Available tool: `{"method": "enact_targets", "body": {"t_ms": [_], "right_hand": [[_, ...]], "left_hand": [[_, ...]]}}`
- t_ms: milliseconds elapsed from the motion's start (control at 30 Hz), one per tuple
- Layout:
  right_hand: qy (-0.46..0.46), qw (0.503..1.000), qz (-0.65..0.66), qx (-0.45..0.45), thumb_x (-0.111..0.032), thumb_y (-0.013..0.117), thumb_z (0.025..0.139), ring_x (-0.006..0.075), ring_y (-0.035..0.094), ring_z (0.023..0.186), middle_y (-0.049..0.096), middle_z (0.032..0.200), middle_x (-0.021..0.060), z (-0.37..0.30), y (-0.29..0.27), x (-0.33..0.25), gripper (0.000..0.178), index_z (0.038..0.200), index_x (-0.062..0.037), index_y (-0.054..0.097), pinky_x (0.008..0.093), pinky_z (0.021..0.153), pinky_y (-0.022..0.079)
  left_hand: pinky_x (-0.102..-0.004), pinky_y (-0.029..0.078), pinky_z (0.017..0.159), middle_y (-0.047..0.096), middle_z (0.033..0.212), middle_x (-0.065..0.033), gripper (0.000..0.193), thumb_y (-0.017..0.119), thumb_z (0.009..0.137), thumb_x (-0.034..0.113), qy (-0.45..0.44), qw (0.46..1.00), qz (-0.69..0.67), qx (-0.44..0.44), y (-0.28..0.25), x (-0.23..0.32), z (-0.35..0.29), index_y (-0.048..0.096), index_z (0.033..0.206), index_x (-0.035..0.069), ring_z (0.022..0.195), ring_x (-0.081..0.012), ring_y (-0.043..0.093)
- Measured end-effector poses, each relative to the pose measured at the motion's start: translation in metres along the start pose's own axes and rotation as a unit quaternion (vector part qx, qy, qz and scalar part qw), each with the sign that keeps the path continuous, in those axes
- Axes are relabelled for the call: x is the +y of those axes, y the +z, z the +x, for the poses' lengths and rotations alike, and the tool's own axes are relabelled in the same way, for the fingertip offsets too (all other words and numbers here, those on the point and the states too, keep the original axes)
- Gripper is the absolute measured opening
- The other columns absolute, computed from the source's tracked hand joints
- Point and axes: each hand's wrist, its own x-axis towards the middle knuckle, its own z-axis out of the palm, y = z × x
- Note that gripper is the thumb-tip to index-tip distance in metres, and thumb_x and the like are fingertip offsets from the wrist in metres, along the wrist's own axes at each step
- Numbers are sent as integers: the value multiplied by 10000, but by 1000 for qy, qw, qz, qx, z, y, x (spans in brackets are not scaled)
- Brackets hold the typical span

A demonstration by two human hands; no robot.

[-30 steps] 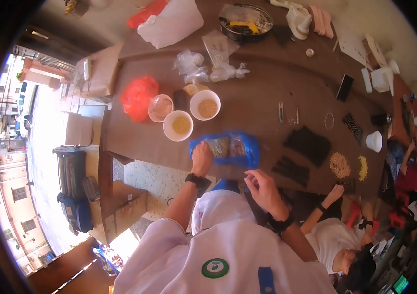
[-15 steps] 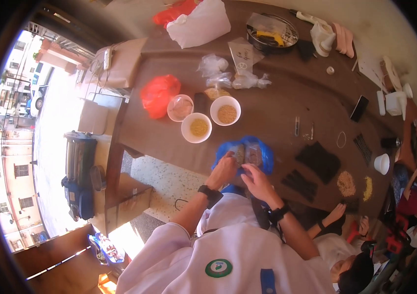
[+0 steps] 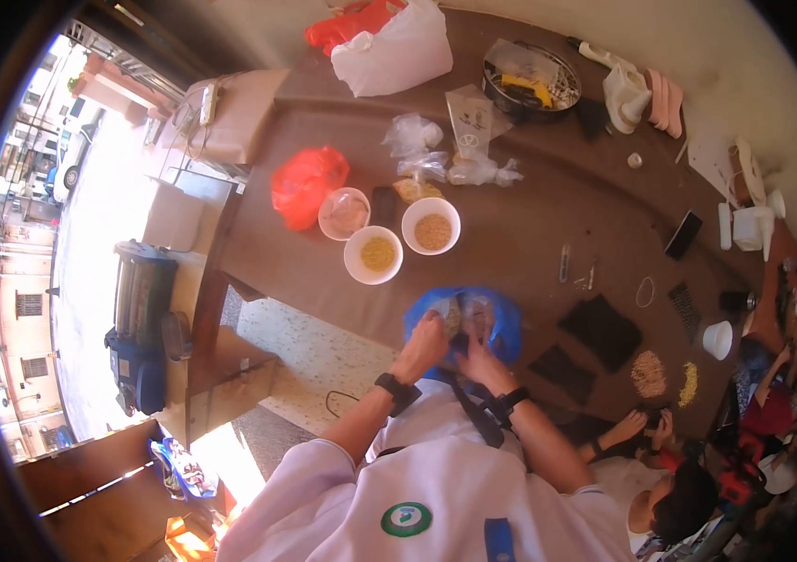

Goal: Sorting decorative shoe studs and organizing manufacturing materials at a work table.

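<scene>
An opened blue plastic bag (image 3: 508, 328) lies at the near edge of the table, in front of my body. Inside it are a clear plastic bag (image 3: 454, 320) with greyish-green contents and a second clear packet, pinkish, partly covered by my fingers. My left hand (image 3: 426, 343) is closed, pinching the left side of the clear plastic bag. My right hand (image 3: 480, 358) reaches in from the right, its fingers bent against the bags; what exactly they grip is partly hidden.
Beyond stand white bowls of yellow grains (image 3: 377, 255), brown grains (image 3: 433, 232) and something pinkish (image 3: 345, 215), beside a red plastic bag (image 3: 309, 189). Black cloth pieces (image 3: 602, 332) and small grain heaps (image 3: 648, 374) lie to the right, near a co-worker's hands (image 3: 630, 427).
My right hand has moved further in over the bags, its fingers now against them. My left hand stays at the clear bag. The co-worker's hands have come closer together. The view has shifted slightly.
</scene>
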Motion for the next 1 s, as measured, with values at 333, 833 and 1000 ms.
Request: {"method": "enact_targets", "body": {"t_ms": [333,833,1000], "right_hand": [[-114,983,-28,139,-196,683,823,529,140,1396,125,1491,387,6,-1,9,813,1462,16,227,568,1143,157],[-66,978,-63,185,-109,669,789,486,438,1229,370,1374,355,31,2,32,689,1375,42,340,483,1019,417],[-50,980,-34,191,-101,644,797,450,495,1176,475,1291,320,20,-6,27,522,1254,74,463,479,966,448]], "left_hand": [[-441,538,738,498,948,-261,272,582,735,-9,86,988,125,36,-6,13,11,505,968,-128,783,-428,577],[-450,540,621,654,814,-218,420,634,736,37,104,979,166,-49,-5,14,4,518,1118,-95,768,-385,659],[-535,457,573,588,732,-262,291,523,796,2,69,989,124,42,-9,-11,-1,480,1083,-28,653,-431,584]]}}
